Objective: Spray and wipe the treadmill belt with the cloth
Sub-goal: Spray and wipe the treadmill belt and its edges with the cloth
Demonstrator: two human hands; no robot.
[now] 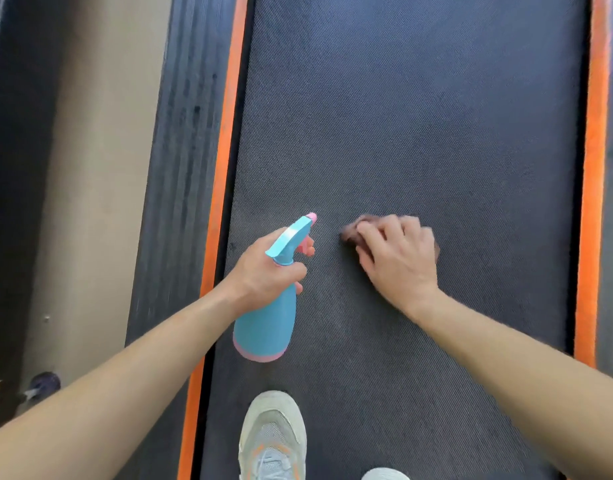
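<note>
The dark textured treadmill belt fills the middle of the view. My left hand grips a blue spray bottle by its neck, nozzle pointing forward above the belt's left part. My right hand presses a small brownish cloth onto the belt; its fingers curl over the cloth, which is blurred and mostly hidden under the hand.
Orange strips run along the belt on the left and right. A ribbed black side rail lies left of the belt, with tan floor beyond. My pale sneaker stands on the belt near the bottom.
</note>
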